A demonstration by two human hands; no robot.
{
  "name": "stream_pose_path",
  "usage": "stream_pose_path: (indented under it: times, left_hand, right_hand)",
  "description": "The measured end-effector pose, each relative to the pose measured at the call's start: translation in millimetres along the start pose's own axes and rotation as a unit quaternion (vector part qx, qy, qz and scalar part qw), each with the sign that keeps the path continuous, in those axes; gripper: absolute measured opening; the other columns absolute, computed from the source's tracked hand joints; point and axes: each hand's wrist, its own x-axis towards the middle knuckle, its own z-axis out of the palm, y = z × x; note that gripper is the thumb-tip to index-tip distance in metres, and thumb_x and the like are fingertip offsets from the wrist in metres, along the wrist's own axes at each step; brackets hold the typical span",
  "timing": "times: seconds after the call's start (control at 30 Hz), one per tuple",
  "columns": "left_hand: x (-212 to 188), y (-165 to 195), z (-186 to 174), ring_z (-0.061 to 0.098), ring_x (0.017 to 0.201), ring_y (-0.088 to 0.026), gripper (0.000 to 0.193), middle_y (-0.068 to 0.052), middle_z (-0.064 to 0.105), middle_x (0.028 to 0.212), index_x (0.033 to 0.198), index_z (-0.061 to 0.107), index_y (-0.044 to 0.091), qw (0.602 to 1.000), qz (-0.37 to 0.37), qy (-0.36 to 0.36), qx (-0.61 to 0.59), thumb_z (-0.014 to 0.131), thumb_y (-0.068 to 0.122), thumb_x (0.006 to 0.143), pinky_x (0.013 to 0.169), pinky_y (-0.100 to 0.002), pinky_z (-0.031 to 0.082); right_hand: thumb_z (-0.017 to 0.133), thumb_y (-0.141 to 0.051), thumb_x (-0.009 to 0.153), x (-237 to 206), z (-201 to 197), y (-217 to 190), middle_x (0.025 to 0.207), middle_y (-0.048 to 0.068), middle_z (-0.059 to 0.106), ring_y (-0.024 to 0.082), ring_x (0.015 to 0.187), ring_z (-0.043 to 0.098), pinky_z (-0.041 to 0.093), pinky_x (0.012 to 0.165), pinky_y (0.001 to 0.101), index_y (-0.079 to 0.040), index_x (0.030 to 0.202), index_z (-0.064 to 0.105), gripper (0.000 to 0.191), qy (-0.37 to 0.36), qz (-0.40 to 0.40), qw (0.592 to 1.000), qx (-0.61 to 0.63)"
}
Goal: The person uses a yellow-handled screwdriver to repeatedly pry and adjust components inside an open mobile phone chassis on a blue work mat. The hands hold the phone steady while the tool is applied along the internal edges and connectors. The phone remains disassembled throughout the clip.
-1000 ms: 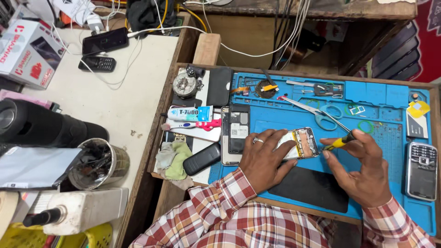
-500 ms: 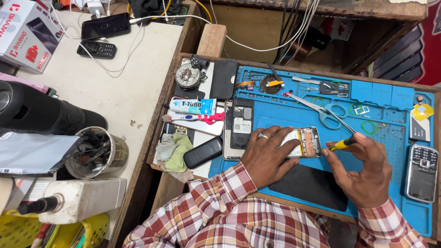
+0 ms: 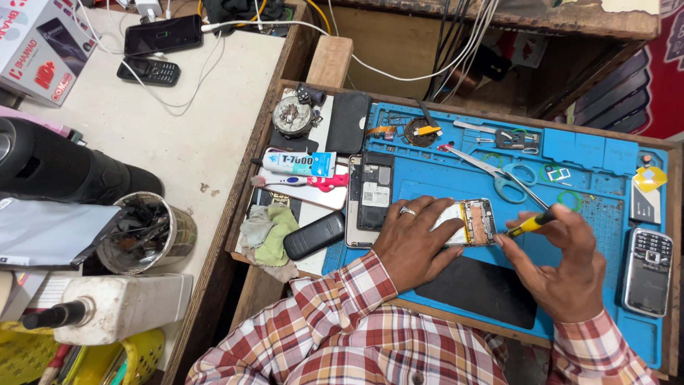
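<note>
1. Two hands at work on one opened phone [image 3: 472,222], which lies on the blue repair mat [image 3: 456,175] near its front middle. Its long axis runs left to right across the mat, tilted slightly, with the exposed board end toward my right hand.
2. My left hand [image 3: 413,246] lies flat over the phone's left part, fingers spread and pressing it to the mat; a ring shows on one finger.
3. My right hand [image 3: 563,267] is closed around a yellow-handled screwdriver [image 3: 529,224]. The tool's long axis slants from upper right down to lower left, and its tip meets the phone's right edge.
4. One black rectangular pad [image 3: 481,289] lies on the mat just below the phone, between my wrists.
5. One second phone with its back removed [image 3: 370,196] lies upright at the mat's left edge, long axis pointing away from me, just beside my left hand.
6. One pair of scissors with blue handles [image 3: 499,175] lies above the phone, blades pointing up and left.
7. One grey keypad phone [image 3: 647,271] lies at the mat's right edge, well apart from the work.
8. One small black keypad phone [image 3: 313,235] lies left of the mat, beside a green cloth [image 3: 269,232].
9. One glue tube [image 3: 299,162] and one toothbrush [image 3: 299,182] lie above the cloth.
</note>
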Motion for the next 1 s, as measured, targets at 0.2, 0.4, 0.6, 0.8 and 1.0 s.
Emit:
stream_pose_path:
  times: [0.2, 0.4, 0.6, 0.8, 1.0]
  left_hand:
    - [-0.8, -0.4, 1.3, 0.049, 0.137, -0.035, 0.042, -0.015, 0.053, 0.148, 0.130, 0.067, 0.015, 1.000, 0.002, 0.003, 0.003, 0.063, 0.043, 0.099, 0.113, -0.058, 0.035]
    - [-0.2, -0.3, 1.8, 0.050, 0.137, -0.034, 0.042, -0.015, 0.054, 0.147, 0.129, 0.066, 0.015, 1.000, 0.005, 0.005, 0.005, 0.063, 0.043, 0.098, 0.112, -0.058, 0.035]
    - [0.6, 0.0, 1.4, 0.050, 0.136, -0.034, 0.042, -0.015, 0.054, 0.147, 0.128, 0.066, 0.014, 1.000, 0.006, 0.001, 0.006, 0.063, 0.042, 0.098, 0.111, -0.058, 0.035]
    - [0.2, 1.8, -0.5, 0.050, 0.136, -0.034, 0.040, -0.014, 0.055, 0.146, 0.127, 0.066, 0.015, 1.000, 0.005, 0.008, 0.003, 0.065, 0.042, 0.098, 0.112, -0.057, 0.036]
    - [0.3, 2.7, -1.6, 0.050, 0.134, -0.034, 0.039, -0.015, 0.056, 0.145, 0.127, 0.067, 0.015, 1.000, 0.008, 0.018, 0.003, 0.065, 0.041, 0.098, 0.111, -0.056, 0.036]
  right_hand:
    - [0.083, 0.005, 0.085, -3.8, 6.8, -0.2, 0.111, 0.030, 0.062, 0.031, 0.100, 0.074, 0.066, 0.081, 0.0357, -0.010, 0.145, 0.030, 0.081, 0.033, -0.019, 0.999, -0.018]
    - [0.081, 0.006, 0.084, 2.1, -2.3, -1.4, 0.112, 0.017, 0.070, 0.029, 0.102, 0.075, 0.062, 0.085, 0.0378, -0.007, 0.147, 0.027, 0.084, -0.009, 0.002, 0.999, 0.034]
    - [0.085, 0.003, 0.082, 2.3, 6.1, -0.2, 0.111, 0.032, 0.061, 0.037, 0.100, 0.072, 0.064, 0.076, 0.0354, -0.006, 0.142, 0.033, 0.079, 0.032, -0.056, 0.996, -0.057]
    - [0.077, 0.003, 0.096, -2.4, -1.2, 1.9, 0.113, 0.016, 0.074, 0.026, 0.104, 0.077, 0.062, 0.085, 0.0335, -0.009, 0.154, 0.031, 0.076, -0.010, -0.010, 0.999, 0.032]
    - [0.084, 0.002, 0.085, -1.1, 1.6, 1.0, 0.110, 0.026, 0.065, 0.031, 0.098, 0.074, 0.059, 0.084, 0.0409, -0.009, 0.141, 0.036, 0.075, 0.040, -0.028, 0.998, -0.041]
